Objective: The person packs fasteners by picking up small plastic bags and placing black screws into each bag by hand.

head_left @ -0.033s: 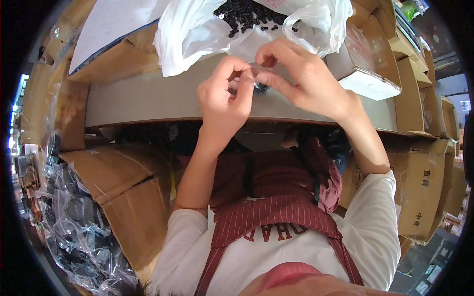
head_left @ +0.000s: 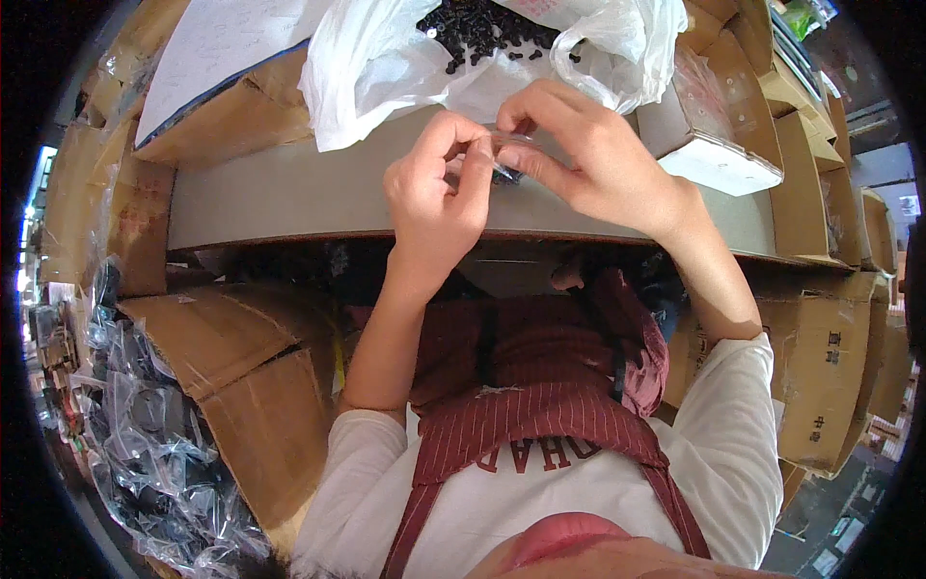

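Both hands meet over the table, just in front of a white plastic bag (head_left: 352, 106) that lies open with many small black screws (head_left: 477, 29) in it. My left hand (head_left: 439, 183) is closed, its thumb and forefinger pinching the edge of a small clear plastic bag (head_left: 502, 140). At the other end of that edge, my right hand (head_left: 593, 159) has its thumb and curled forefinger on the plastic. Small dark pieces (head_left: 506, 176) show below the fingers, seemingly inside the little bag; my hands partly hide them.
The grey table (head_left: 280, 198) ends in a front edge near my apron. A white-sided box (head_left: 719, 159) stands to the right, and a cardboard box with paper (head_left: 227, 63) on it to the left. Clear bags of dark parts (head_left: 159, 425) fill the lower left, beside an open carton (head_left: 236, 357).
The right forefinger and thumb have come slightly closer to the left fingertips, and more of the small clear bag's edge shows between them. The left hand has barely shifted.
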Demonstrator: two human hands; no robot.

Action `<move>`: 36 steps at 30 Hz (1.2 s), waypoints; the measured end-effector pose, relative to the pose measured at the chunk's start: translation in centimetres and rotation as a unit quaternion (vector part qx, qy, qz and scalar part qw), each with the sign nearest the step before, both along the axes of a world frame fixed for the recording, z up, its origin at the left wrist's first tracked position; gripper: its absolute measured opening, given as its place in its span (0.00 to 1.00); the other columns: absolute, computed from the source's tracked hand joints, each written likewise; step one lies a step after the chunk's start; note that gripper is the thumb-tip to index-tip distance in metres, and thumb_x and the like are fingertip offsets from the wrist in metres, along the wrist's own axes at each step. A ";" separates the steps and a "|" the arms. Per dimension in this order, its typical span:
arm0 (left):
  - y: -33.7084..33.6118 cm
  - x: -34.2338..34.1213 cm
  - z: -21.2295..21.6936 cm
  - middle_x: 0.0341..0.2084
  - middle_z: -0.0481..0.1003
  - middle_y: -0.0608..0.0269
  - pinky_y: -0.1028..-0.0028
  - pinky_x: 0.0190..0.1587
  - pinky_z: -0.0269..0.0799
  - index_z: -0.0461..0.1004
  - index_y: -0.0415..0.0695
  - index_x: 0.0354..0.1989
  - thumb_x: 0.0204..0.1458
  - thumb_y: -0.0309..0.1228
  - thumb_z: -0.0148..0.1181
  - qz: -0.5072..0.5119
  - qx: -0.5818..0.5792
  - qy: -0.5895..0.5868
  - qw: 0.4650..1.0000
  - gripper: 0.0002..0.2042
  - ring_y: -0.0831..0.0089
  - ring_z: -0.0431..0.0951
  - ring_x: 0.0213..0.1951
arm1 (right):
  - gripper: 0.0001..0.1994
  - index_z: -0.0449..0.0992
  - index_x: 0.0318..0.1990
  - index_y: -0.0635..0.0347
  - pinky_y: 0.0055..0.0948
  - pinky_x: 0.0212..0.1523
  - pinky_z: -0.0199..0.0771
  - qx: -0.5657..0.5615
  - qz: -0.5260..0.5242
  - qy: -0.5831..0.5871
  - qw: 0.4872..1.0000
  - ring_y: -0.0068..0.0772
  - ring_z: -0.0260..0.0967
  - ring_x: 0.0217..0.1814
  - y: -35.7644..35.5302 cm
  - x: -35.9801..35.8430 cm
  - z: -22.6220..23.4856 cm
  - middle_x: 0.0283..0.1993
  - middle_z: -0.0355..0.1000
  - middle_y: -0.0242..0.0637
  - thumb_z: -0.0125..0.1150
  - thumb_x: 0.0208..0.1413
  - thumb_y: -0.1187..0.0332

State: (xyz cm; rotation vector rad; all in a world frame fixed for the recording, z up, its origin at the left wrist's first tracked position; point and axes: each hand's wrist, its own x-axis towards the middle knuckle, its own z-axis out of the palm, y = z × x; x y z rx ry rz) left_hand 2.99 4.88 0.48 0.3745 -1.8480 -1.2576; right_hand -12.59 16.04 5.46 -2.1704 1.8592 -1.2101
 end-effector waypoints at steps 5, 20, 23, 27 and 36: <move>-0.2 -0.2 -0.6 0.24 0.78 0.64 0.78 0.29 0.72 0.77 0.38 0.34 0.61 0.22 0.61 -0.004 -0.036 0.009 0.999 0.03 0.83 0.77 0.26 | 0.07 0.72 0.41 0.65 0.44 0.39 0.74 0.010 -0.015 0.003 1.000 0.55 0.74 0.39 0.1 0.4 -0.5 0.37 0.73 0.47 0.63 0.59 0.74; -0.1 0.1 0.2 0.27 0.78 0.64 0.79 0.32 0.71 0.77 0.36 0.35 0.57 0.20 0.63 -0.009 -0.022 -0.005 1.000 0.01 0.81 0.76 0.29 | 0.08 0.73 0.43 0.62 0.45 0.40 0.76 -0.022 -0.014 -0.032 0.999 0.54 0.74 0.41 0.4 0.9 -1.5 0.39 0.74 0.46 0.63 0.61 0.71; -0.4 0.1 -0.2 0.27 0.77 0.64 0.78 0.33 0.71 0.77 0.36 0.34 0.57 0.20 0.62 -0.022 -0.037 0.024 0.999 0.01 0.79 0.74 0.29 | 0.07 0.72 0.43 0.61 0.45 0.41 0.76 -0.037 -0.016 -0.022 0.999 0.55 0.74 0.43 0.3 1.1 -1.7 0.40 0.73 0.45 0.63 0.61 0.73; -0.1 0.1 -0.2 0.27 0.76 0.62 0.77 0.36 0.71 0.77 0.35 0.34 0.57 0.19 0.62 -0.029 -0.038 0.039 0.998 0.01 0.78 0.74 0.31 | 0.07 0.71 0.40 0.61 0.47 0.41 0.75 -0.047 -0.013 0.012 0.999 0.56 0.73 0.42 0.4 1.1 -1.1 0.38 0.72 0.45 0.62 0.57 0.75; 0.1 -0.1 0.1 0.31 0.76 0.67 0.78 0.42 0.70 0.75 0.36 0.36 0.60 0.20 0.59 -0.047 0.022 0.006 0.999 0.01 0.79 0.75 0.36 | 0.06 0.73 0.38 0.65 0.41 0.37 0.71 0.003 0.004 -0.060 0.998 0.49 0.72 0.36 3.0 0.6 -1.2 0.33 0.70 0.45 0.63 0.57 0.74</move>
